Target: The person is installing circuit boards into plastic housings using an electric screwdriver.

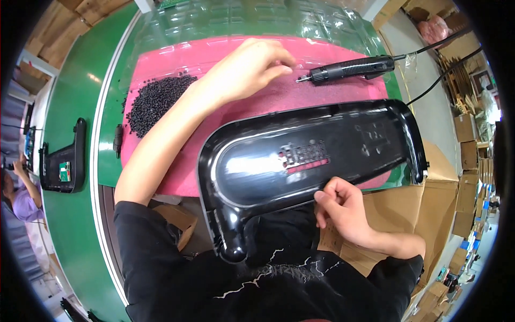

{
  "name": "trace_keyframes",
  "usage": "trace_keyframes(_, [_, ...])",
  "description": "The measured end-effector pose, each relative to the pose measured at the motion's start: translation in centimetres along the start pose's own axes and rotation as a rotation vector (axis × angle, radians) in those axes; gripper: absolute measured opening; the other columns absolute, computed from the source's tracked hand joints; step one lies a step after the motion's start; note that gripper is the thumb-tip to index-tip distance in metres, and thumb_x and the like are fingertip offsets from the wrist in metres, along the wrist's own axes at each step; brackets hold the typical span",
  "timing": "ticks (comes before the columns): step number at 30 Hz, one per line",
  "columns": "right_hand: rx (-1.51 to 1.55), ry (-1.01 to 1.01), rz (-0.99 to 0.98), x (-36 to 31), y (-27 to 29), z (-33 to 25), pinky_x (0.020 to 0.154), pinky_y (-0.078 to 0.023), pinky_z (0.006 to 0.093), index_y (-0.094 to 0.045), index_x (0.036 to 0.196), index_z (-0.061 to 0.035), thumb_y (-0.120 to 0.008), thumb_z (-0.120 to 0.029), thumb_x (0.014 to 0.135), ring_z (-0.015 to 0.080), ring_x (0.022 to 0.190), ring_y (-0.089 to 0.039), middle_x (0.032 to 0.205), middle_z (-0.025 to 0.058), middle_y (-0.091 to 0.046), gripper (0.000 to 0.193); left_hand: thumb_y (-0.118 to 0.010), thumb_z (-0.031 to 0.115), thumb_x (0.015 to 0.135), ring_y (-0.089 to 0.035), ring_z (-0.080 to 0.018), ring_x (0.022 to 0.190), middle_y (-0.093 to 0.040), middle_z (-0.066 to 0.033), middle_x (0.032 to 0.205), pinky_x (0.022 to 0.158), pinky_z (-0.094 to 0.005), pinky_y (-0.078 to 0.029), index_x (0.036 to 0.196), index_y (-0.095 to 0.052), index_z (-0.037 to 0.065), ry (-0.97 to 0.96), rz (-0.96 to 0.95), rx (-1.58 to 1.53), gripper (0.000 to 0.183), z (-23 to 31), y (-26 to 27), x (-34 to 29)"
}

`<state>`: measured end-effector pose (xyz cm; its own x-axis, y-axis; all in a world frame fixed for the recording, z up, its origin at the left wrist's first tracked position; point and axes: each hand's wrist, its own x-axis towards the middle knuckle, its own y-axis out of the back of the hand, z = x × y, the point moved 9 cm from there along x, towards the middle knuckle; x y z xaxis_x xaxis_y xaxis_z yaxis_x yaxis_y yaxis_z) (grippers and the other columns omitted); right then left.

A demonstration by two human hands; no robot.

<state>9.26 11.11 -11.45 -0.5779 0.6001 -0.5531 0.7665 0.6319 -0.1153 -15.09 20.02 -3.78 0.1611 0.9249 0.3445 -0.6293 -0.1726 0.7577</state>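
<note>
A glossy black plastic housing [252, 172], with a slotted patch in its middle, lies tilted across the near edge of the pink mat. My right hand [346, 209] pinches its near rim between thumb and fingers. My left hand [260, 64] hovers past the housing's far side, fingers loosely bent and apart, nothing visible in it. Just to its right, a black electric screwdriver [351, 70] rests on the mat, bit toward my fingers. A heap of small black pieces [155, 102], perhaps screws, is beside my left forearm.
The pink mat [177, 59] covers part of a green table [80, 225]. Clear plastic trays [257, 21] stand at the back. Left are a small black tool [118, 140] and another housing [64, 166] with a circuit board. A cardboard box [402, 209] stands near right; a person [29, 198] works far left.
</note>
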Motion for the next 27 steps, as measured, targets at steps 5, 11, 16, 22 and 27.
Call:
trace_keyframes(5, [-0.093, -0.152, -0.356, -1.5, -3.2, -1.4, 0.056, -0.046, 0.0201, -0.045, 0.120, -0.0071, -0.062, -0.007, 0.092, 0.0065, 0.071, -0.058, 0.093, 0.0019, -0.058, 0.032, -0.067, 0.026, 0.088, -0.065, -0.0308, 0.088, -0.066, -0.0197, 0.096, 0.079, -0.0382, -0.051, 0.112, -0.062, -0.005, 0.125, -0.153, -0.039, 0.040, 0.7, 0.1, -0.7])
trace_keyframes(11, [-0.554, 0.226, -0.435, 2.5, -4.2, -10.2, 0.056, -0.042, 0.0163, -0.050, 0.117, -0.0037, -0.060, -0.001, 0.087, 0.0010, 0.071, -0.055, 0.085, -0.0026, -0.060, 0.032, -0.072, 0.013, 0.076, -0.061, -0.0370, 0.095, -0.063, -0.0176, 0.097, 0.082, -0.0427, -0.050, 0.102, -0.062, -0.002, 0.189, -0.404, 0.012, 0.032, -0.1, 0.0, -7.6])
trace_keyframes(16, [-1.024, 0.967, -0.007, 13.6, -6.9, -22.1, 0.080, -0.050, 0.0385, -0.048, 0.120, -0.0020, -0.060, -0.011, 0.088, 0.0282, 0.088, -0.062, 0.098, 0.0150, -0.061, 0.035, -0.068, 0.012, 0.078, -0.062, -0.0332, 0.084, -0.063, -0.0130, 0.084, 0.074, -0.0417, -0.051, 0.090, -0.063, 0.001, 0.141, -0.045, 0.273, 0.017, -0.4, 3.1, -7.8])
trace_keyframes(22, [-1.425, 1.073, 0.254, 33.0, -12.3, -26.5, 0.108, -0.036, 0.0468, -0.048, 0.134, -0.0130, -0.061, -0.026, 0.088, 0.0384, 0.130, -0.042, 0.140, 0.0183, -0.043, 0.049, -0.066, 0.013, 0.078, -0.061, -0.0272, 0.081, -0.060, -0.0103, 0.083, 0.069, -0.0372, -0.051, 0.087, -0.060, 0.002, 0.052, -0.030, 0.287, 0.015, -1.8, 2.0, -8.9])
trace_keyframes(27, [-1.485, 0.954, 0.159, 41.3, -23.4, -25.3, 0.116, -0.021, 0.0506, -0.049, 0.139, -0.0209, -0.048, -0.043, 0.093, 0.0335, 0.143, -0.022, 0.156, 0.0126, -0.023, 0.051, -0.059, 0.012, 0.068, -0.060, -0.0196, 0.080, -0.056, -0.0059, 0.080, 0.064, -0.0308, -0.050, 0.082, -0.059, 0.004, -0.009, 0.021, 0.369, 0.015, -1.5, 2.1, -9.3])
